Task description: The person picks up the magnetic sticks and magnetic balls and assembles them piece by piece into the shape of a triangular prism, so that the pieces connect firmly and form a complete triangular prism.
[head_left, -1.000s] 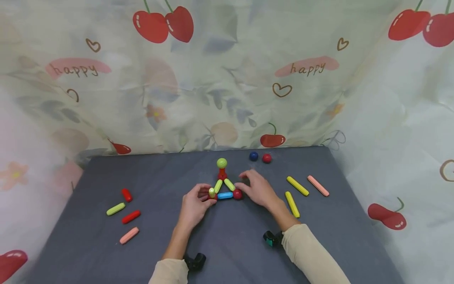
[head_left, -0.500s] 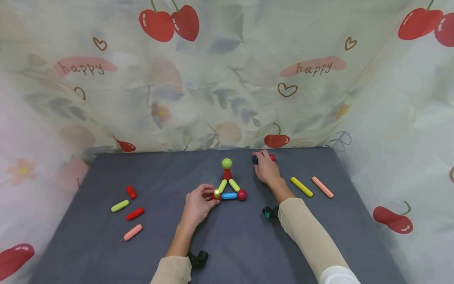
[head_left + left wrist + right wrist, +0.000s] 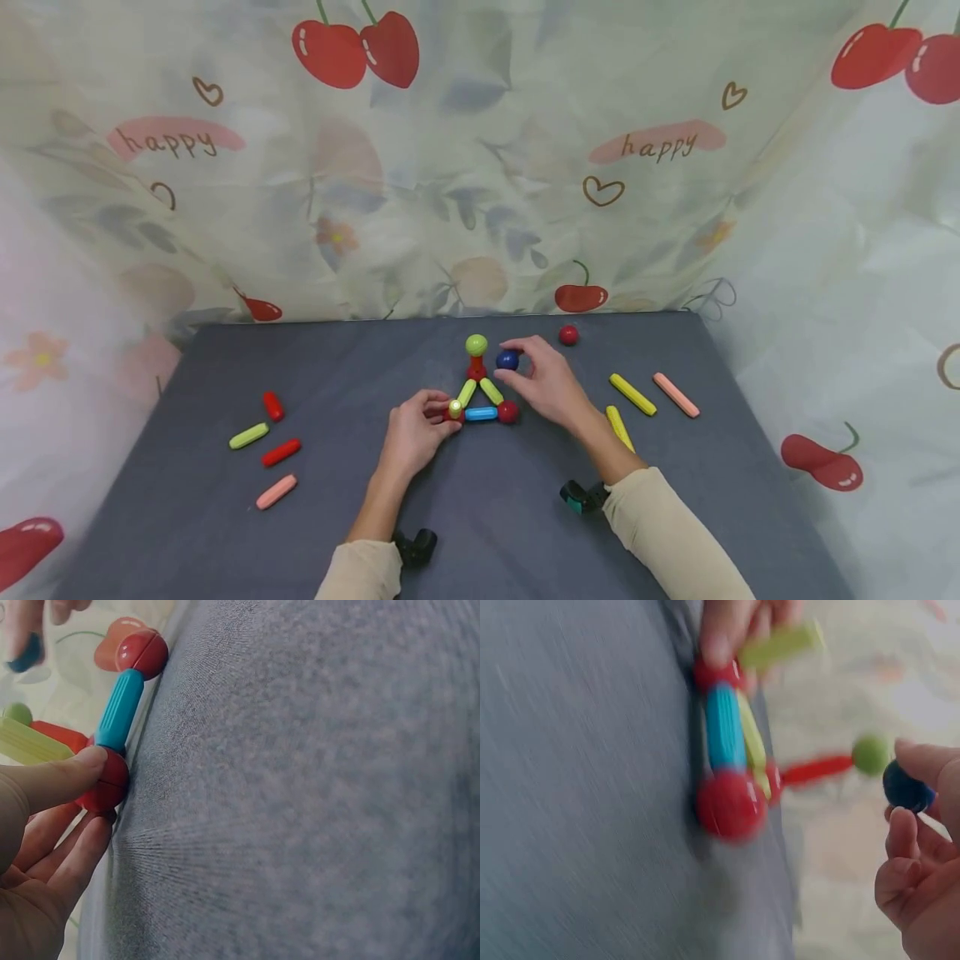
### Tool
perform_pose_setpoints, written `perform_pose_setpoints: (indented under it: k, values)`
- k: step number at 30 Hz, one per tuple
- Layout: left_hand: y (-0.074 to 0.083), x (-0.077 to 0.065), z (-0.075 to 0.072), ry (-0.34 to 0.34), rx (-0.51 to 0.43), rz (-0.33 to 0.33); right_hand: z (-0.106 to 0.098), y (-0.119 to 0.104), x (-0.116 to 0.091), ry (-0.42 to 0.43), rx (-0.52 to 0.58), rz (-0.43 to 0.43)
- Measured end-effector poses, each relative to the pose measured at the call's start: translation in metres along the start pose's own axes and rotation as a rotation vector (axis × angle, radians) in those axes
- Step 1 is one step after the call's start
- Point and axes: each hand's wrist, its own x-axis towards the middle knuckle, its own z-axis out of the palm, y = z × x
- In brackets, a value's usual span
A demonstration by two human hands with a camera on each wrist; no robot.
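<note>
A triangle of rods and balls lies on the dark cloth, with a blue rod [image 3: 481, 413] along its near side and two light green rods meeting at the far red ball [image 3: 476, 372]. From that ball a red rod stands up, topped by a green ball [image 3: 476, 345]. My left hand [image 3: 411, 433] pinches the near-left red ball [image 3: 105, 780], from which another light green rod [image 3: 780, 646] rises. My right hand [image 3: 546, 379] holds a blue ball [image 3: 507, 360] between thumb and fingers, raised beside the triangle. The near-right red ball [image 3: 731, 806] is untouched.
Two yellow rods [image 3: 632, 394] and a pink rod [image 3: 676, 395] lie on the right, with a loose red ball [image 3: 568, 335] at the back. Several short rods, including a red one [image 3: 281, 452], lie on the left. A printed curtain [image 3: 465, 167] hangs behind the table.
My right hand reached to the back of the table, picked up the blue ball and brought it left, near the triangle. The left hand keeps its grip on the red ball.
</note>
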Motion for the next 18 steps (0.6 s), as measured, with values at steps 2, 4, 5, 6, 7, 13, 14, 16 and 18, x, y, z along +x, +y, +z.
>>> perform_pose_setpoints:
  k: [2, 4, 5, 6, 7, 13, 14, 16, 18]
  values:
    - [0.0, 0.0, 0.0, 0.002, 0.001, 0.007, 0.007, -0.01, -0.008, -0.026, 0.046, -0.049]
    - [-0.001, 0.0, 0.001, 0.006, -0.002, 0.016, 0.016, -0.018, -0.015, -0.063, 0.084, -0.08]
    - [-0.001, 0.0, 0.001, 0.008, -0.006, 0.02, 0.021, -0.021, -0.017, -0.079, 0.098, -0.09]
    - [-0.001, 0.0, 0.001, 0.009, -0.008, 0.025, 0.026, -0.023, -0.019, -0.091, 0.11, -0.098]
    - [-0.002, -0.001, 0.001, 0.012, -0.009, 0.029, 0.03, -0.026, -0.02, -0.102, 0.12, -0.105]
    - [-0.003, -0.002, 0.001, 0.02, -0.014, 0.02, 0.048, -0.033, -0.023, -0.15, 0.143, -0.121]
    - [-0.003, -0.003, 0.001, 0.02, -0.014, 0.016, 0.049, -0.033, -0.023, -0.157, 0.143, -0.124]
    - [-0.003, -0.002, 0.001, 0.022, -0.014, 0.014, 0.049, -0.033, -0.023, -0.172, 0.14, -0.133]
    - [-0.002, -0.002, 0.0, 0.028, -0.012, 0.019, 0.046, -0.03, -0.024, -0.178, 0.14, -0.126]
